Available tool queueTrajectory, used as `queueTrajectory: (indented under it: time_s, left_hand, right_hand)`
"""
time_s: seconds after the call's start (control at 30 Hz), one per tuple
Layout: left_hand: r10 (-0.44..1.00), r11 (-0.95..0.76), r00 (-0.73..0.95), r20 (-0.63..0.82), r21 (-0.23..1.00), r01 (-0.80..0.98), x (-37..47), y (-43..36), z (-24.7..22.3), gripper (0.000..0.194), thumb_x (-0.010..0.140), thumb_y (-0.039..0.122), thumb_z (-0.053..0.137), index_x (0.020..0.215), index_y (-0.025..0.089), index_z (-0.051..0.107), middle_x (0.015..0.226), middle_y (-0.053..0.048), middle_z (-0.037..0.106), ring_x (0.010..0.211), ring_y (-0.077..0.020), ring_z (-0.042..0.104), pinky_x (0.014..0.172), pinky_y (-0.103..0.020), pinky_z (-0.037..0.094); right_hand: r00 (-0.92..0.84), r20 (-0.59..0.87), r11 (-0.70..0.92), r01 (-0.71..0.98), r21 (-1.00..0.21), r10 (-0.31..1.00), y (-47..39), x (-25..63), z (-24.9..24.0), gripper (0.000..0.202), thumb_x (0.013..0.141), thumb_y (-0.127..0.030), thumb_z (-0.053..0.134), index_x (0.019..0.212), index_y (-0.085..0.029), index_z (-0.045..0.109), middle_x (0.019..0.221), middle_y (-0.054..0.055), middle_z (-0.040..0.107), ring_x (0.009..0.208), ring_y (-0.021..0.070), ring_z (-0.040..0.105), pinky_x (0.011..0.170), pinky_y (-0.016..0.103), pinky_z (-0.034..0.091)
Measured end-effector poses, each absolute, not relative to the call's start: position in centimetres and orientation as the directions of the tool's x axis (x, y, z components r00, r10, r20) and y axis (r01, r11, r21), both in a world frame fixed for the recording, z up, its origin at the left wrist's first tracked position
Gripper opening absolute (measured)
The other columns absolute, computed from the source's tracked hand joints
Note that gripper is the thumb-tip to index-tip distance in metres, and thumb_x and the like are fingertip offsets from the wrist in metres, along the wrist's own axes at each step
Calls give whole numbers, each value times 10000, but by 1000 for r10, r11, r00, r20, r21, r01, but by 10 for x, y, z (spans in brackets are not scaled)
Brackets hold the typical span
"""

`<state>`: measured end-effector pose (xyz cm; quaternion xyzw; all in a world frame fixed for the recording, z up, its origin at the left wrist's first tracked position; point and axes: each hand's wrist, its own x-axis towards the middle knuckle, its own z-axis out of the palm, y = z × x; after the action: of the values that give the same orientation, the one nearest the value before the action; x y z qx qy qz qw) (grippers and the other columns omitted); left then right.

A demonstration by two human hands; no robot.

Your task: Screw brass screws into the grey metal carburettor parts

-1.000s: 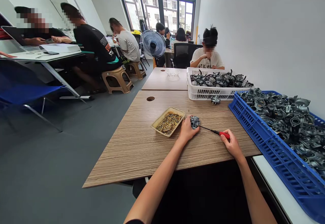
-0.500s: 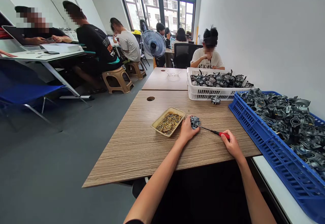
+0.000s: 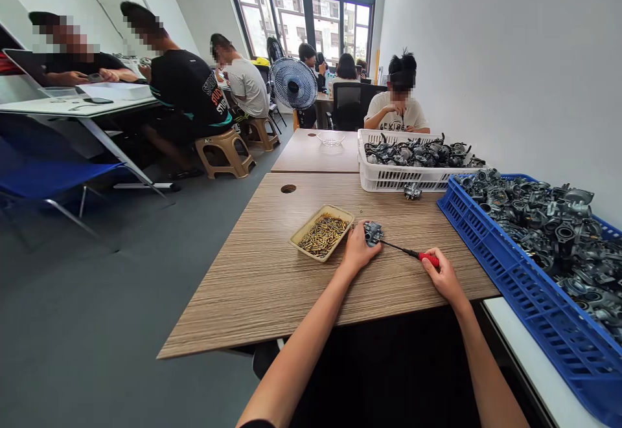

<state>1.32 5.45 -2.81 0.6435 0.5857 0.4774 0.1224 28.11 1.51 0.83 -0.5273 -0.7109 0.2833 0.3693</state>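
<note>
Metal part (image 3: 373,234) at wooden table (image 3: 253,272), gripped in left hand (image 3: 360,248); right hand (image 3: 441,271) closed round red screwdriver (image 3: 411,252), tip at the part. Seems mid-job, end uncertain. Blue crate (image 3: 515,279), near right, heaped with similar parts (image 3: 544,221); whether done, cannot tell.

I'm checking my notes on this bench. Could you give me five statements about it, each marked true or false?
1. The left hand holds a metal part. True.
2. The right hand holds a hammer. False: it holds a red-handled screwdriver.
3. The blue crate is to the right of the tray. True.
4. The tray holds blue buttons. False: it holds many small brass-coloured pieces.
5. A second part lies in front of the white crate. True.
</note>
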Motion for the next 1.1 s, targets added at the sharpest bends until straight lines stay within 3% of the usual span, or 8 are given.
queueTrajectory:
  time_s: [0.13,0.33,0.57,1.1]
  left_hand:
    - [871,-284,-142,470,719,635,13,55,-29,596,712,239,731,1254,222,486,1163,-82,684,1095,-286,661,1020,-442,513]
    - [876,-274,-144,461,720,637,13,55,-30,602,717,248,730,1266,221,484,1176,-82,680,1098,-288,657,1023,-438,514]
    - [873,-280,-139,467,714,641,13,56,-30,608,713,250,736,1267,219,486,1176,-86,683,1094,-287,657,1023,-436,511]
    - [873,-288,-110,476,684,670,14,55,-32,584,746,250,721,1277,215,483,1199,-95,681,1141,-301,644,1034,-451,489]
  right_hand:
    - [-171,232,288,524,-802,957,16,282,5,352,907,-586,583,994,-248,539,758,-15,558,603,172,456,601,313,387]
    - [-161,239,288,526,-800,958,18,282,3,399,961,-621,509,826,-246,514,673,-31,473,643,176,464,640,306,383]
    - [-160,273,316,515,-796,949,18,282,3,371,957,-602,535,928,-236,585,763,4,574,701,196,517,665,310,421]
    - [-138,297,324,519,-791,945,20,283,0,353,950,-576,539,944,-230,605,802,22,615,743,211,560,697,324,440]
